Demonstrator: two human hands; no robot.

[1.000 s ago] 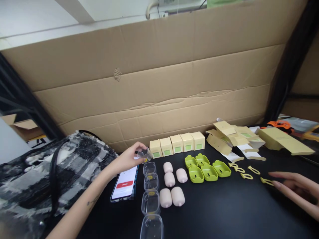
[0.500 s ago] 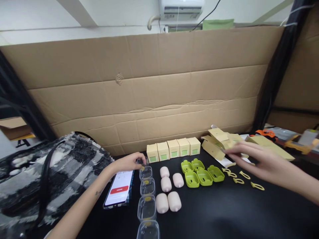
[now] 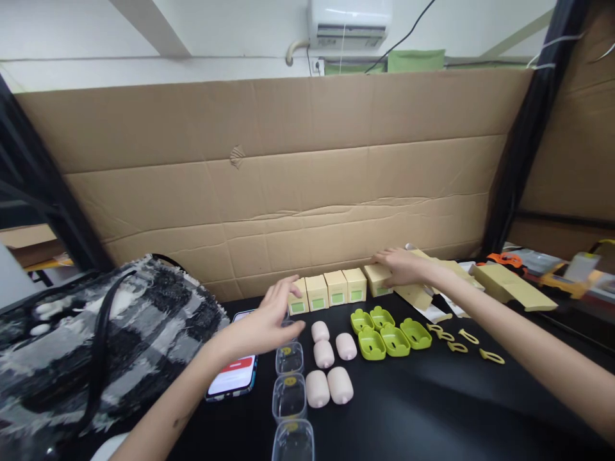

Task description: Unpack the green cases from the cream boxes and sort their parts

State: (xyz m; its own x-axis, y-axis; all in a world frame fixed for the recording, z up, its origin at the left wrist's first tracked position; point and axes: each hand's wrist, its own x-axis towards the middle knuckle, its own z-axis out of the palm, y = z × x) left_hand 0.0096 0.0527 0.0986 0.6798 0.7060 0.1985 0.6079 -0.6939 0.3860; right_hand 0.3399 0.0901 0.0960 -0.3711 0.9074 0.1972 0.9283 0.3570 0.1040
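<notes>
My right hand point(image 3: 402, 265) reaches far forward and closes over the rightmost small cream box point(image 3: 375, 280), which stands a little apart from the row of cream boxes with green labels point(image 3: 327, 291). My left hand point(image 3: 267, 322) hovers with fingers apart and holds nothing. It is just above the far end of a line of clear plastic cups point(image 3: 289, 378), close to the leftmost box. Pink rounded pieces point(image 3: 323, 354) lie beside the cups, and green trays point(image 3: 387, 333) lie right of them.
A phone point(image 3: 234, 379) with a lit screen lies left of the cups. A black-and-white bag point(image 3: 96, 346) fills the left of the black table point(image 3: 432, 410). Yellow clips point(image 3: 457, 340) and flat unfolded boxes point(image 3: 510, 285) are at the right. A cardboard wall point(image 3: 307, 179) closes the back.
My right hand has swept from the near right, over the clips, forward onto the rightmost box. My left hand has set a clear cup down and opened, lifting above the cups.
</notes>
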